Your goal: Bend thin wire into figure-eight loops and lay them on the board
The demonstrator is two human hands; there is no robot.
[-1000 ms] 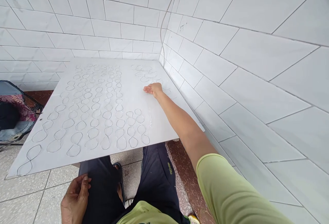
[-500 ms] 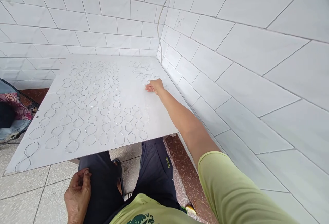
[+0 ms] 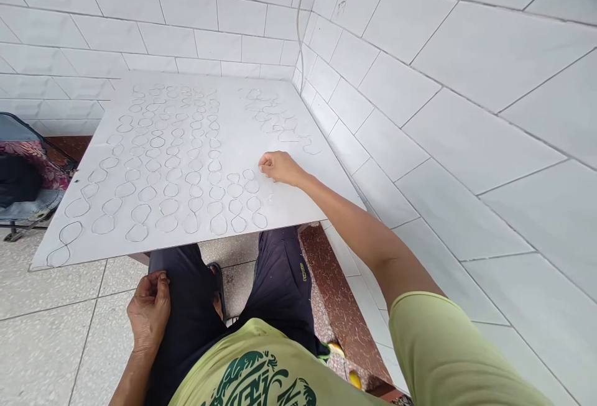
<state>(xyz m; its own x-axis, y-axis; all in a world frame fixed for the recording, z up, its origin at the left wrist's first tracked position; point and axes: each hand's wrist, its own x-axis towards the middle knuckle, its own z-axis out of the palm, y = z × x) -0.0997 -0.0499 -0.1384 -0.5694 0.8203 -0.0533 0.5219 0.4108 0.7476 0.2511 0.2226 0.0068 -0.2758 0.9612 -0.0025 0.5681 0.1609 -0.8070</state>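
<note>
A white board [image 3: 236, 135] bears columns of thin figure-eight wire loops [image 3: 172, 190] on its left and middle. Farther back on the right lies a loose group of thin wire pieces [image 3: 275, 121]. Over the board's right part is my right hand [image 3: 280, 168], fingers curled in a pinch, just right of the last column of loops. Whatever it may hold is too fine to see. My left hand [image 3: 150, 308] rests by my thigh below the board's front edge, thumb and fingers pressed together. What lies between those fingertips cannot be made out.
White tiled walls [image 3: 373, 76] meet behind and to the right of the board, with a thin cable [image 3: 299, 27] running down the corner. On the left stands a folding chair [image 3: 35, 170] with dark cloth on it. The floor is speckled tile [image 3: 60, 325].
My right hand has drawn back from beside the loose wires toward the near loops, and its fingers have curled in. My left hand stays closed by the thigh. The view has shifted slightly.
</note>
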